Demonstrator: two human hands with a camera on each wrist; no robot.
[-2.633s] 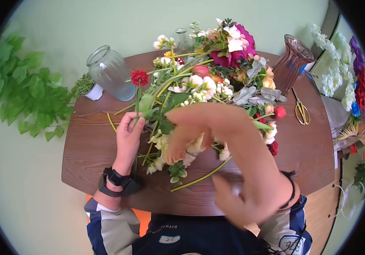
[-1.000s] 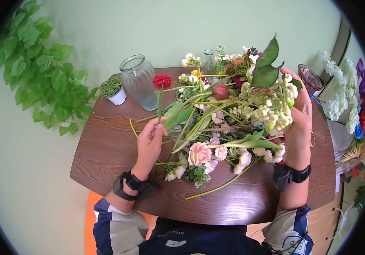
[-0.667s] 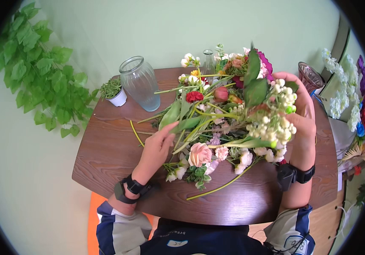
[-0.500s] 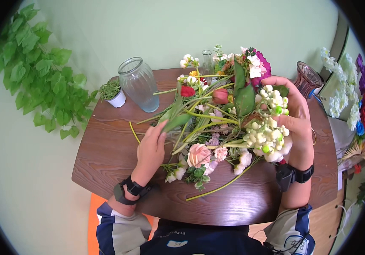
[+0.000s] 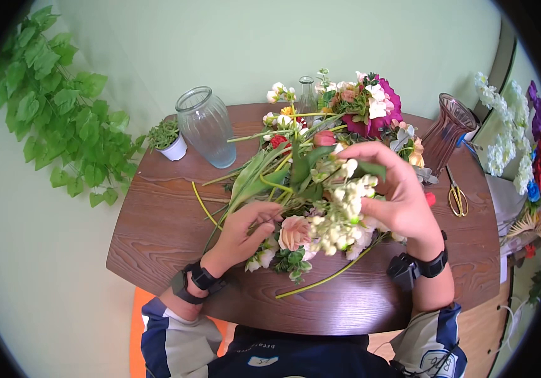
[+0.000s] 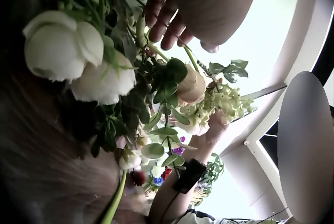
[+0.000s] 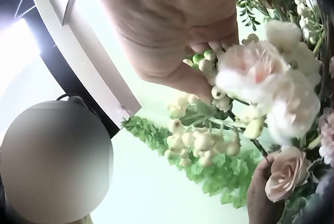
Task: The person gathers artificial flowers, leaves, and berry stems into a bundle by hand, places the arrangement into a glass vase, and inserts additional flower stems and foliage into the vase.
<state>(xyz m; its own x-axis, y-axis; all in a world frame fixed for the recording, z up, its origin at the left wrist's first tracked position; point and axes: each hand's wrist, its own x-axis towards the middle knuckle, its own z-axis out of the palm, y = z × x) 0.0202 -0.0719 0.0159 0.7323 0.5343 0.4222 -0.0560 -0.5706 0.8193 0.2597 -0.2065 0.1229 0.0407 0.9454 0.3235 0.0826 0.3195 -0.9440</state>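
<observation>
A spray of white berries with dark green leaves is in my right hand, its berries between thumb and fingers. In the right wrist view, the berry spray slants down along a brown stem toward the other hand. My left hand has its fingers curled round the lower end of that stem, beside the pile. The left wrist view shows the thin stem crossing in front of the left fingertips. Under both hands lie flowers: a pink rose, a red carnation and a tulip.
A clear ribbed glass vase and small potted plant stand at the back left. A pinkish glass vase and gold-handled scissors are at the right. A small bottle stands behind the pile; a loose yellow-green stem lies in front.
The red carnation went from my left hand down onto the pile. My right hand picked up the berry spray and brought it left and nearer; my left hand now grips its stem.
</observation>
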